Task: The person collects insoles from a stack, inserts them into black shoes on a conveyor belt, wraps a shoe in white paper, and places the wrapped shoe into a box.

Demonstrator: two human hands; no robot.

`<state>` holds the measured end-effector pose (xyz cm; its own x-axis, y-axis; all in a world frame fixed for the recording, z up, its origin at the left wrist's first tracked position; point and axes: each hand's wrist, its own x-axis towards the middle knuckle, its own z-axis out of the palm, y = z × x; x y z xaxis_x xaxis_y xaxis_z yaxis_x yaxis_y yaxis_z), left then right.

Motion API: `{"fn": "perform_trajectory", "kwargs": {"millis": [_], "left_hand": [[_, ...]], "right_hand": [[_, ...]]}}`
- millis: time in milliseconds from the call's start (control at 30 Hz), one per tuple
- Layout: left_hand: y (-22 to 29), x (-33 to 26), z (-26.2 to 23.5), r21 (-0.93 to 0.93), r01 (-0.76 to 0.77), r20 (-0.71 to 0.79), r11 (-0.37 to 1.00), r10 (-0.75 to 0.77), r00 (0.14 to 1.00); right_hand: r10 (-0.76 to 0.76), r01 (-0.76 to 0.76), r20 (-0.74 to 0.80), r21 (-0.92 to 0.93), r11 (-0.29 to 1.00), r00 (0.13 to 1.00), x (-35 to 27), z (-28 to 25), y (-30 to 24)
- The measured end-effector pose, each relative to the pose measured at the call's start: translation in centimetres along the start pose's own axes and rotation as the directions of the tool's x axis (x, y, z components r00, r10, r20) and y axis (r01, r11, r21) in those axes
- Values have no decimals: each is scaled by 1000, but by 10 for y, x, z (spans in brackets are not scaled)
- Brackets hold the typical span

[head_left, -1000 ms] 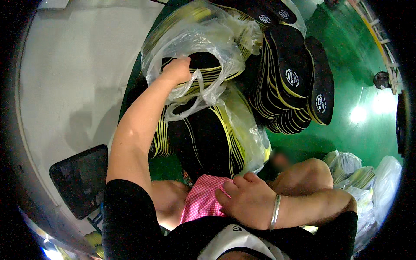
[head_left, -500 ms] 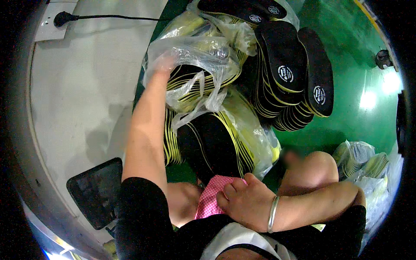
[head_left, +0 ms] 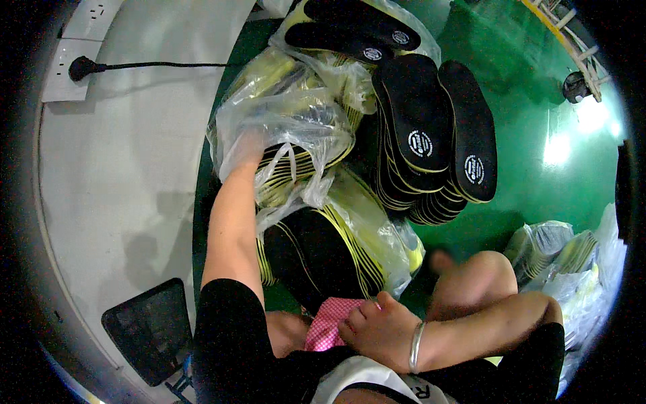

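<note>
My left hand [head_left: 249, 147] reaches into the mouth of a clear plastic bag [head_left: 289, 121]. Film and blur cover its fingers, so their grip cannot be made out. Inside that bag, beside the hand, lies a stack of black insoles with yellow edges [head_left: 286, 167]. Nearer to me, a second bagged stack of black insoles [head_left: 316, 252] lies on its side. My right hand [head_left: 383, 331], below a silver bangle [head_left: 416, 347], rests on a pink checked cloth [head_left: 328, 324] at my lap. Its fingers are curled in, and anything inside them is hidden.
Loose black insoles are piled [head_left: 417, 128] on the green surface [head_left: 531, 155] at centre right. Two more insoles [head_left: 350, 34] lie at the far end. Bagged stacks [head_left: 548, 249] stand at right. A dark mesh panel [head_left: 151, 330] and a plugged power cord [head_left: 168, 65] are at left.
The view has shifted, so the insole stacks sit lower and a little further left. My left hand stays in the bag and my right hand stays on the pink cloth.
</note>
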<state>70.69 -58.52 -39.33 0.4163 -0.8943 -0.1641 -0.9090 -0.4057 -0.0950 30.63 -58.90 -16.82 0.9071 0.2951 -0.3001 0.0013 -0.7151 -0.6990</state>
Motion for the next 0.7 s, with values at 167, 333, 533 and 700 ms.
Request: {"fn": "perform_trajectory", "kwargs": {"millis": [167, 333, 533, 700], "left_hand": [[74, -27, -99, -27, 127, 232, 991, -118, 966], [109, -74, -147, 60, 64, 245, 996, -77, 966], [112, -108, -209, -254, -47, 280, 966, 120, 952], [104, -154, -283, -386, -185, 253, 904, 297, 921]], "right_hand": [[9, -10, -38, -21, 1000, 999, 5, 4, 3], [26, -28, 20, 90, 996, 999, 20, -10, 17], [123, -53, -361, 198, 979, 925, 28, -19, 22], [195, 167, -839, 318, 933, 508, 30, -32, 34]]}}
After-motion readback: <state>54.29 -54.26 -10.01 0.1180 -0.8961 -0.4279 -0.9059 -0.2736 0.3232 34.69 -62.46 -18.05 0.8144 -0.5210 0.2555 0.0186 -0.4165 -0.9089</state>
